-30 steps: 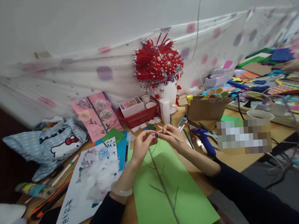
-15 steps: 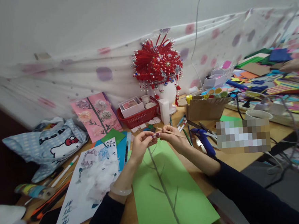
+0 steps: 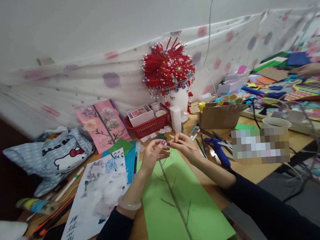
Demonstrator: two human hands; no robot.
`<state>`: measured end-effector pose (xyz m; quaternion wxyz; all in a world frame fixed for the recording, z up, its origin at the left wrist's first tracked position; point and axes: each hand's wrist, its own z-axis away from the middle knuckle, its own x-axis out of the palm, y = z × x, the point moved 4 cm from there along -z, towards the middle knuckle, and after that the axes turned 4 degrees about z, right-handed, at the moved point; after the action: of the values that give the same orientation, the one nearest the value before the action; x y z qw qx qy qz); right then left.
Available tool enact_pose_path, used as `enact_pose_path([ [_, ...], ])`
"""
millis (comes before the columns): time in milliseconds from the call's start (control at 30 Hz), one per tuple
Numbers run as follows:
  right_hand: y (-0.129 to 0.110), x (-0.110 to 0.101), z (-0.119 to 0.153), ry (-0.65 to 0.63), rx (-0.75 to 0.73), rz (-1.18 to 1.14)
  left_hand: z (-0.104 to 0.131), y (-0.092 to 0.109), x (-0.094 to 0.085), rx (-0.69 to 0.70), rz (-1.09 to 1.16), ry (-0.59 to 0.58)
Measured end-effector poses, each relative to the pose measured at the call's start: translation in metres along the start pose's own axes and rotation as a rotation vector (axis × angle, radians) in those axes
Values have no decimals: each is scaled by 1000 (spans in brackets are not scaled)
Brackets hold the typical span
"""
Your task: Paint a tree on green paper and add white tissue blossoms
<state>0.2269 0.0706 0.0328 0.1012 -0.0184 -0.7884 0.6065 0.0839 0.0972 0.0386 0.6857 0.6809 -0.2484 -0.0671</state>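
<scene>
Head, right fingers (image 3: 174, 140) closed, holding stick (image 3: 188, 144) (pale)

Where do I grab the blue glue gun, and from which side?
I'd wrap a hand round its thick handle, coming from above on the person's side. The blue glue gun lies on the table with that handle pointing back toward the person. The right hand is nearer, but should put down its thin pointed stick first.
</scene>
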Motion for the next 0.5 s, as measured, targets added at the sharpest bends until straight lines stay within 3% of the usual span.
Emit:
enact_pose_path([
  [500,-4,3,2,-46,15,-51,2,2,2,44,45,22],
])
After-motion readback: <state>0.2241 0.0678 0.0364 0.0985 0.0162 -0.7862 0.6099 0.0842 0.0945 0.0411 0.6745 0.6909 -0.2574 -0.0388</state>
